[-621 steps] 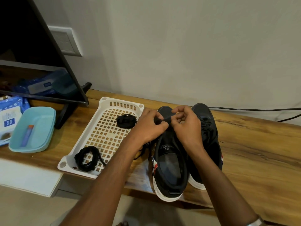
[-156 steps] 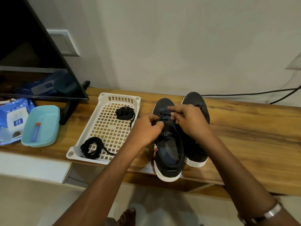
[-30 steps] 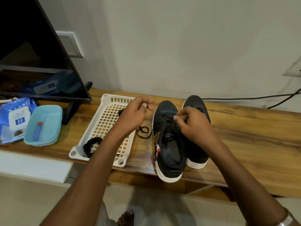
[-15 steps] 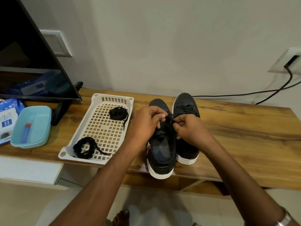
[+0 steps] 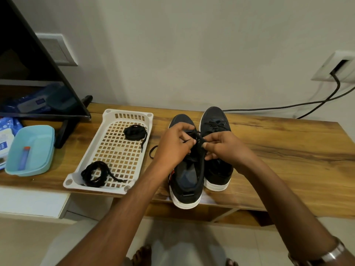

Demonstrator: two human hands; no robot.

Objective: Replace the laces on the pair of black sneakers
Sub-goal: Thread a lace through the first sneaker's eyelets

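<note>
the fingers (image 5: 189,140) of the left hand (image 5: 173,145) are curled and pinching a black lace (image 5: 153,152) over the near shoe (image 5: 185,175), and the right hand (image 5: 223,148) pinches the shoe's eyelet edge just opposite, most likely to hold the hole steady while the lace tip goes through. both hands meet over the upper eyelets; a loose loop of the lace trails left onto the worktop (image 5: 288,150). the far shoe (image 5: 216,123), touching the first along its side, already shows lacing across its front, so this looks like the second of the pair. to the left a white basket (image 5: 108,120) keeps two coiled black laces (image 5: 135,132) together and out of the way, probably the removed ones. beyond it sit a pale blue tub (image 5: 45,148) and the leg of a dark screen (image 5: 63,129).
</note>
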